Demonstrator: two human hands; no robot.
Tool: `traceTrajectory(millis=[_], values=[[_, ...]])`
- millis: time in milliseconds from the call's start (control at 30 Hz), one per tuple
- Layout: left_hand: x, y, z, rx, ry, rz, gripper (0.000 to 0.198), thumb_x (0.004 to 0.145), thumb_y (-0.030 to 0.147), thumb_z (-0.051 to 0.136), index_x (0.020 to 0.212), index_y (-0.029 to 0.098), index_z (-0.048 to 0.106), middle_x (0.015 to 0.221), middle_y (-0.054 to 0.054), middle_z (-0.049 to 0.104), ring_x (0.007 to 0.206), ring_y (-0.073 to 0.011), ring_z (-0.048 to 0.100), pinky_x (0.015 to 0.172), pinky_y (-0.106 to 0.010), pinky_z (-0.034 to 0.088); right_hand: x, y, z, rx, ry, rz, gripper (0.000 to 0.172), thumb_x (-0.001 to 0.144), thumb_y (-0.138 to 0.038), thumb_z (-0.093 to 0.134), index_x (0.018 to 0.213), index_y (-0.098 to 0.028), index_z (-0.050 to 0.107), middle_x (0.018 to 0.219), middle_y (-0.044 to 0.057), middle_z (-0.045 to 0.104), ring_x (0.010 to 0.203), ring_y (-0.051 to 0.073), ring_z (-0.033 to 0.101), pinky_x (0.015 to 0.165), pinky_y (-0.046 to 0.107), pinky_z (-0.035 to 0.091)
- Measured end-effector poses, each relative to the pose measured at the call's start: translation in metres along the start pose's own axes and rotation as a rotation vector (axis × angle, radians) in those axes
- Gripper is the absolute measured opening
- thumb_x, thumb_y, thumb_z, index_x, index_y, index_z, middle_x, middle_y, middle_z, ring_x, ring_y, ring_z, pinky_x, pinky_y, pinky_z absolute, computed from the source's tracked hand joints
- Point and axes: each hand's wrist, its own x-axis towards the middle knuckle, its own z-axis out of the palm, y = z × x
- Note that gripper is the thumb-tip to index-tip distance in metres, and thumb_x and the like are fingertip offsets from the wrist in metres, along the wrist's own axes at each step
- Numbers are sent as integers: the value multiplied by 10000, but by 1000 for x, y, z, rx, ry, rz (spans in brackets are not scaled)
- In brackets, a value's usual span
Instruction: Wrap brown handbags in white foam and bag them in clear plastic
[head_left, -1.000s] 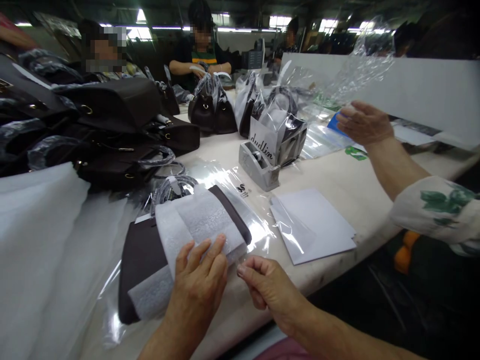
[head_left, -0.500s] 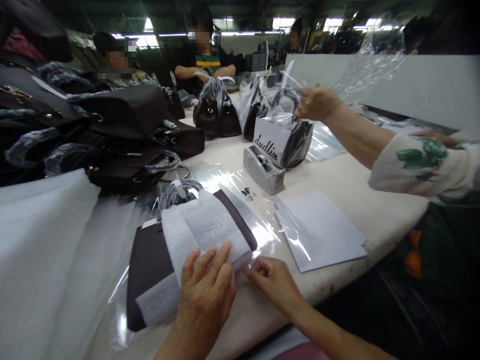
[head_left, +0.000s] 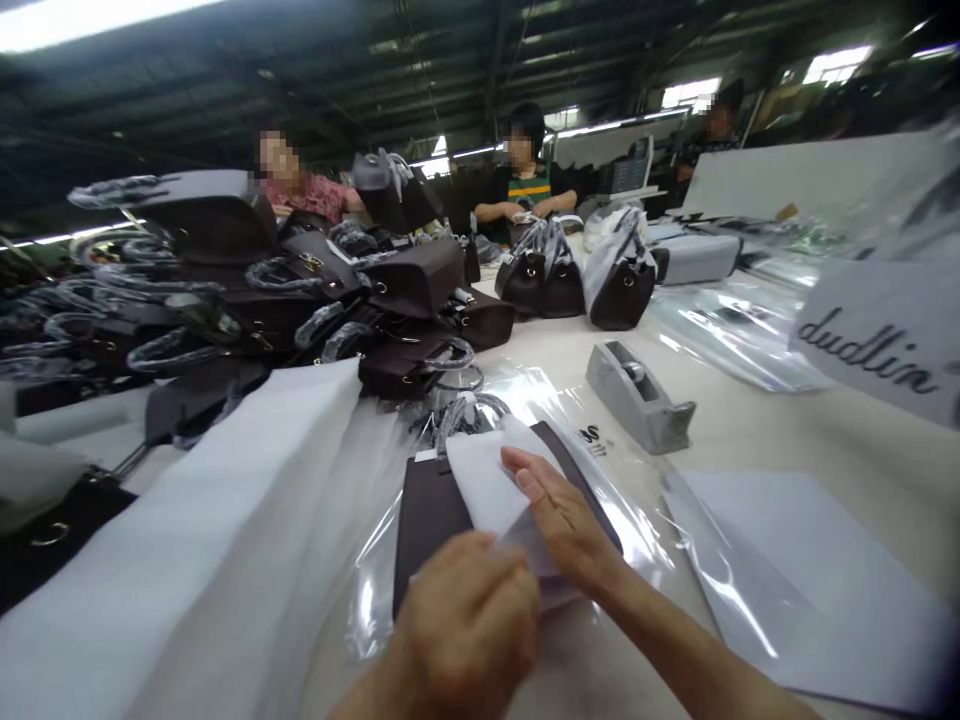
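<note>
A dark brown handbag (head_left: 431,515) lies flat on a clear plastic bag (head_left: 367,600), its wrapped handles (head_left: 472,408) pointing away from me. White foam sheet (head_left: 480,480) covers the handbag's middle. My right hand (head_left: 562,520) rests on the foam with its fingers stretched out. Closer to me, my left hand (head_left: 469,615) is curled at the handbag's near edge, closed on the foam sheet. Motion blurs this hand, and it hides the foam's near end.
A grey tape dispenser (head_left: 637,395) stands to the right, beyond white card (head_left: 817,570) under clear plastic. White foam sheets (head_left: 225,530) are stacked at left, before piled handbags (head_left: 300,290). A "dudlin" card (head_left: 885,340) hangs at far right. Co-workers (head_left: 525,190) are across the table.
My right hand has moved from the handbag's near right corner onto the foam. My left hand has drawn back from lying flat and curled. The view has swung left and up.
</note>
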Motion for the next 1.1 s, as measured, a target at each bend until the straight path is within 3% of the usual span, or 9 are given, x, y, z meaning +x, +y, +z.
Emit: traceTrajectory(millis=[100, 200, 300, 400, 567, 700, 833, 967, 1100], values=[[37, -52, -32, -46, -105, -202, 306, 812, 56, 393, 1010, 161, 601, 996, -61, 662, 939, -136, 607, 841, -255, 491, -3, -9, -3, -188, -10, -128, 318, 884, -253, 414, 1176, -215, 536, 1224, 63, 521, 1157, 193, 458, 1029, 354, 326], [62, -108, -25, -111, -462, -183, 521, 734, -12, 356, 1195, 166, 521, 1235, -71, 566, 1206, -190, 462, 994, -366, 391, -4, -16, -1, -206, -80, -219, 352, 820, -128, 423, 1104, -239, 599, 1209, 46, 530, 1145, 201, 466, 998, 345, 361], [69, -141, -4, -154, -649, -139, 550, 643, -32, 414, 1089, 231, 598, 1111, -4, 644, 1061, -181, 575, 865, -298, 474, -3, -16, 1, -226, -157, -249, 345, 786, -105, 448, 1045, -242, 630, 1171, 38, 553, 1171, 214, 442, 1029, 364, 327], [67, -150, 1, -173, -688, -134, 328, 633, 29, 496, 875, 198, 639, 874, 20, 688, 810, -149, 632, 726, -231, 489, -2, -14, 0, -285, -231, -284, 267, 828, -152, 452, 989, -236, 647, 1052, 26, 605, 1093, 194, 503, 1104, 387, 201], [48, -146, -18, -163, -609, -199, 97, 666, 98, 519, 724, 166, 556, 740, 1, 629, 834, -165, 608, 739, -244, 467, -5, -12, -7, -274, -293, -226, 349, 904, -343, 408, 1206, -233, 542, 1165, 39, 574, 1208, 216, 422, 1105, 421, 188], [7, -119, -33, -142, -489, -282, 172, 760, 98, 445, 881, 168, 545, 933, -59, 630, 1073, -186, 542, 896, -312, 445, -10, -10, -6, -418, -392, -181, 738, 653, -574, 667, 1263, -191, 504, 1331, 93, 451, 1339, 331, 166, 1065, 500, 242], [-42, -64, -42, -20, -210, -583, 397, 808, 259, 536, 1184, 175, 441, 1210, -124, 530, 1135, -206, 507, 910, -349, 474, -12, -12, -1, -597, -462, -289, 496, 797, -464, 556, 1204, -180, 558, 1340, 102, 437, 1357, 307, 114, 1095, 498, 187], [-74, -19, -38, -9, -247, -598, 154, 772, 256, 597, 921, 214, 595, 1219, -94, 532, 1210, -247, 439, 973, -405, 424, -15, -9, 6, -697, -382, -381, 497, 884, -290, 409, 1347, -113, 377, 1395, 108, 370, 1367, 247, 102, 1106, 445, 212], [-70, -17, -30, -194, -181, -673, 83, 822, 192, 516, 786, 200, 590, 1053, -59, 615, 1139, -203, 499, 956, -345, 422, -17, -5, 12, -807, -422, -449, 610, 889, -172, 326, 1443, -219, 73, 1481, 39, 188, 1363, 207, 140, 1081, 490, 235]])
